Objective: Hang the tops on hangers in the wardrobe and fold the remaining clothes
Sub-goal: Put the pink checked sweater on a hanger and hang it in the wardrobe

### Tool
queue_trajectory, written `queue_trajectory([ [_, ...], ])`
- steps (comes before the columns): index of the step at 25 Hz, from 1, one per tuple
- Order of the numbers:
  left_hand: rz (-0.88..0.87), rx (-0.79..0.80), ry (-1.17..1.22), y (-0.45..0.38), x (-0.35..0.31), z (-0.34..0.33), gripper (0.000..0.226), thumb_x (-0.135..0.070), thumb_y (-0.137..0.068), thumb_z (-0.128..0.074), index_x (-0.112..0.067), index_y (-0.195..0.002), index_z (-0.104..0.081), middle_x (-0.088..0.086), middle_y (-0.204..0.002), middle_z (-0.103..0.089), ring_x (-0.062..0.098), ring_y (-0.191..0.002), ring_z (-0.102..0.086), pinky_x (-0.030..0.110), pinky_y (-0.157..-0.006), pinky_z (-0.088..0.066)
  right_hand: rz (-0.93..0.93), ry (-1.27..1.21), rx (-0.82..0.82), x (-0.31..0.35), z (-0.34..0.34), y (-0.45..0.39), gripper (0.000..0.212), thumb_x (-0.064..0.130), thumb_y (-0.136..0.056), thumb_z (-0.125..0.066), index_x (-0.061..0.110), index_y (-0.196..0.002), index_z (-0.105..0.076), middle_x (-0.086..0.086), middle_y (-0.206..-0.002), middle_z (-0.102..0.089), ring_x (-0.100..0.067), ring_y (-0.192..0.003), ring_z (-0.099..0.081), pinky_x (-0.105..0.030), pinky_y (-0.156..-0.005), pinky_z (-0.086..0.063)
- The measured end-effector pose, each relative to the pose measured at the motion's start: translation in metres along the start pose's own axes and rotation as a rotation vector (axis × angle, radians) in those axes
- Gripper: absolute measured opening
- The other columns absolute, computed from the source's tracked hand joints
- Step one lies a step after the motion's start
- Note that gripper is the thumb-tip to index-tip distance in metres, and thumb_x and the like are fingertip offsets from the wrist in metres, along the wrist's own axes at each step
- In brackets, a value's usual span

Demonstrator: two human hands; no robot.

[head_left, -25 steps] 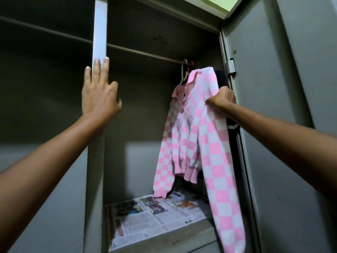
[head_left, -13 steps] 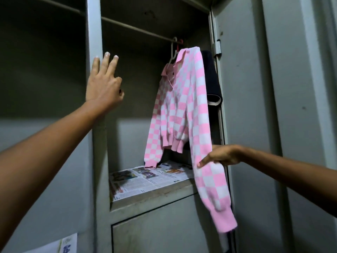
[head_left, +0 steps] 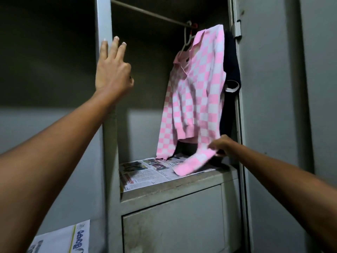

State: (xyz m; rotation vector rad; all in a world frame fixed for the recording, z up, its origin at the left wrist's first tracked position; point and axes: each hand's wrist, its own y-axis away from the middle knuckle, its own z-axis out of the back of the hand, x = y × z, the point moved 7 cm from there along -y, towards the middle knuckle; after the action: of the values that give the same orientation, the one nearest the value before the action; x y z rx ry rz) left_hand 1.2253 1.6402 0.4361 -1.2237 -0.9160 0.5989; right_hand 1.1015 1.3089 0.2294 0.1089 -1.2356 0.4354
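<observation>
Two bare forearms come in from the lower corners of the frame. At the lower left a folded newspaper sheet (head_left: 62, 238) lies on a lower surface beside the wardrobe. The left hand (head_left: 112, 70) is raised at the upper left of centre, its fingers straight and slightly spread, holding nothing; the fingertips lie against the grey vertical post (head_left: 104, 24) of the wardrobe (head_left: 264, 106), whether they press on it I cannot tell. The right hand (head_left: 220, 144) is at the right of centre, low in the open compartment. Its fingers are bent down onto the long sleeve (head_left: 193, 163) of the pink and white checked top (head_left: 197, 88); the hand is blurred, so I cannot tell if it pinches the cloth or only touches it.

Below the compartment, in the lower middle, there is a closed grey panel (head_left: 173, 225). The floor of the compartment is a shelf (head_left: 209, 178) covered with a newspaper (head_left: 145, 172). The sleeve cuff rests on this paper near the front edge.

Further inside, the checked top hangs on a white hanger (head_left: 187, 36) from the metal rail (head_left: 145, 13) at the top of the frame. Just behind it, at the right, hangs a dark garment (head_left: 231, 61) with a white cuff, close to the door hinge (head_left: 238, 30).
</observation>
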Motion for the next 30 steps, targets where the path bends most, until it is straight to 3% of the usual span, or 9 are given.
queue_trajectory([
  [3,0.014,0.003,-0.017,-0.001,0.000,-0.002,0.027,-0.032,-0.088,-0.058,-0.007,-0.080,-0.068,0.015,-0.154,-0.021,0.032,-0.145,-0.005,0.049,-0.115,-0.002,-0.093,0.024,0.038,-0.020,0.008,-0.006,0.012,-0.005,-0.079,-0.068,-0.001,-0.075,-0.057,-0.015,-0.072,-0.061,-0.021,-0.051,-0.058,-0.024,-0.037,-0.049],
  [6,0.004,0.007,-0.018,0.000,0.000,-0.001,0.029,-0.034,-0.087,-0.059,-0.008,-0.084,-0.070,0.014,-0.154,-0.022,0.031,-0.145,-0.004,0.049,-0.115,0.000,-0.100,-0.183,0.075,-0.021,-0.005,0.008,0.010,-0.012,-0.082,-0.060,-0.009,-0.079,-0.052,-0.021,-0.079,-0.055,-0.022,-0.038,-0.059,-0.024,-0.037,-0.051],
  [9,-0.043,0.044,-0.011,0.002,-0.002,0.001,0.030,-0.037,-0.086,-0.060,-0.008,-0.084,-0.070,0.015,-0.153,-0.023,0.032,-0.145,-0.004,0.049,-0.115,0.002,-0.096,-0.340,0.104,-0.016,-0.020,0.035,0.018,-0.009,-0.088,-0.054,-0.014,-0.105,-0.053,-0.020,-0.090,-0.057,-0.023,-0.064,-0.059,-0.014,-0.051,-0.052],
  [12,-0.091,0.132,0.011,0.010,-0.006,0.003,0.032,-0.040,-0.085,-0.060,-0.010,-0.091,-0.070,0.014,-0.154,-0.021,0.031,-0.145,-0.003,0.049,-0.114,0.004,-0.087,-0.370,0.122,-0.012,-0.026,0.065,0.041,0.003,-0.087,-0.060,-0.006,-0.125,-0.046,-0.017,-0.097,-0.054,-0.021,-0.060,-0.051,-0.019,-0.032,-0.044],
  [16,-0.046,0.230,0.329,0.049,-0.042,0.009,0.031,-0.034,-0.087,-0.059,-0.009,-0.103,-0.066,0.014,-0.155,-0.016,0.029,-0.145,-0.002,0.045,-0.117,0.002,-0.084,-0.338,0.096,-0.016,-0.026,0.105,0.040,0.011,-0.086,-0.063,0.000,-0.120,-0.047,-0.010,-0.076,-0.048,-0.020,-0.055,-0.051,-0.022,-0.028,-0.040],
  [19,0.002,0.365,0.574,0.103,-0.086,0.014,0.035,-0.030,-0.086,-0.060,-0.008,-0.114,-0.061,0.014,-0.154,-0.020,0.027,-0.145,-0.010,0.040,-0.117,-0.004,-0.018,-0.336,0.119,-0.014,-0.024,0.133,0.015,0.014,-0.089,-0.060,0.004,-0.091,-0.049,-0.010,-0.061,-0.044,-0.016,-0.041,-0.049,-0.028,-0.041,-0.046],
  [22,0.128,0.589,0.822,0.164,-0.121,0.022,0.046,-0.028,-0.086,-0.061,-0.009,-0.127,-0.053,0.011,-0.149,-0.032,0.028,-0.137,-0.029,0.034,-0.111,-0.021,0.039,-0.406,0.106,-0.019,-0.013,0.164,0.033,0.020,-0.092,-0.054,0.008,-0.065,-0.040,-0.005,-0.038,-0.040,-0.010,-0.023,-0.038,-0.032,-0.050,-0.040],
  [27,0.440,0.797,1.192,0.266,-0.165,0.062,0.049,-0.020,-0.086,-0.063,-0.009,-0.131,-0.049,0.007,-0.138,-0.048,0.020,-0.126,-0.044,0.015,-0.089,-0.031,0.050,-0.316,0.188,-0.062,-0.003,0.219,0.024,0.033,-0.094,-0.049,0.011,-0.087,-0.052,-0.004,-0.084,-0.052,-0.018,-0.077,-0.052,-0.033,-0.063,-0.046],
  [30,0.599,0.968,1.308,0.327,-0.195,0.092,0.052,-0.019,-0.086,-0.063,-0.009,-0.134,-0.045,0.006,-0.141,-0.045,0.018,-0.130,-0.040,0.018,-0.095,-0.032,0.017,-0.233,0.300,-0.115,-0.008,0.261,0.023,0.034,-0.096,-0.047,0.014,-0.088,-0.053,0.000,-0.092,-0.052,-0.018,-0.090,-0.049,-0.035,-0.076,-0.045],
])
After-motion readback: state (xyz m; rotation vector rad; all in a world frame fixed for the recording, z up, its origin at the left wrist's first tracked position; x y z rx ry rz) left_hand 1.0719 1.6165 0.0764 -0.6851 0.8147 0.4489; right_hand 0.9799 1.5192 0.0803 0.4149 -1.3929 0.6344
